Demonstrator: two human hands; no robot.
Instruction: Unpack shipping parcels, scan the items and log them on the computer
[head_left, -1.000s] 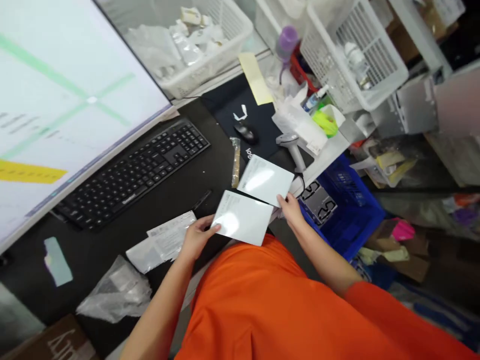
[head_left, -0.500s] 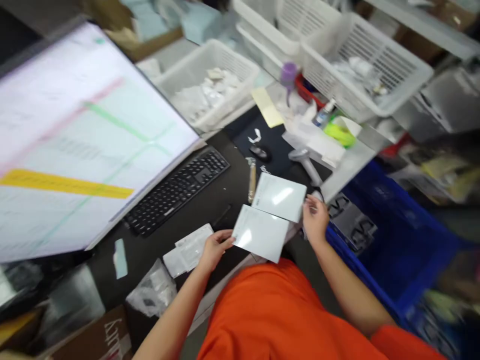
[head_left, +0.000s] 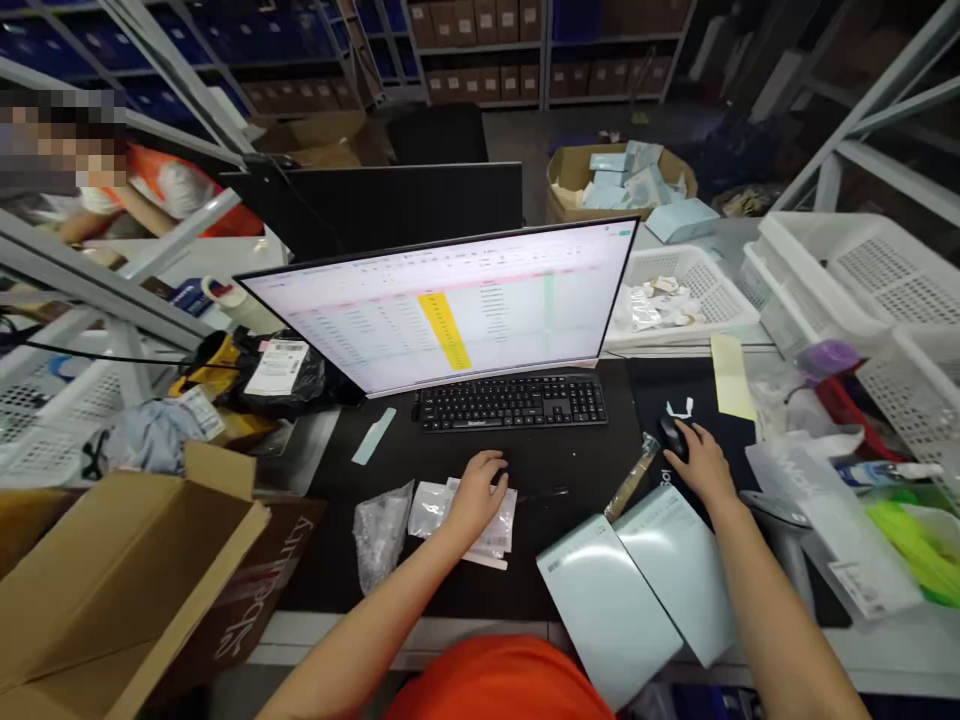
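My right hand (head_left: 703, 465) rests over a black computer mouse (head_left: 670, 435) on a dark mat, fingers curved around it. My left hand (head_left: 478, 497) hovers over or lies on flat clear packets (head_left: 427, 508) with white labels; its fingers are loosely apart and hold nothing. Whether it touches the packets I cannot tell. Between my forearms, at the desk's front edge, lie two pale blue flat boxes (head_left: 600, 605), side by side and partly overlapping. A narrow packet with a brown strip (head_left: 631, 480) lies just behind them. The black keyboard (head_left: 514, 402) sits ahead of my left hand.
A monitor (head_left: 495, 320) showing a spreadsheet stands behind the keyboard. An open carton (head_left: 112, 570) is at left, with crumpled bubble wrap (head_left: 381, 535) nearby. White baskets (head_left: 720, 290) and a handheld scanner (head_left: 784, 530) are at right. A co-worker (head_left: 172, 190) is at far left.
Both hands have let go of the two pale blue boxes, which now lie on the desk edge. My right hand has moved onto the mouse, my left over the packets. The view has turned towards the monitor.
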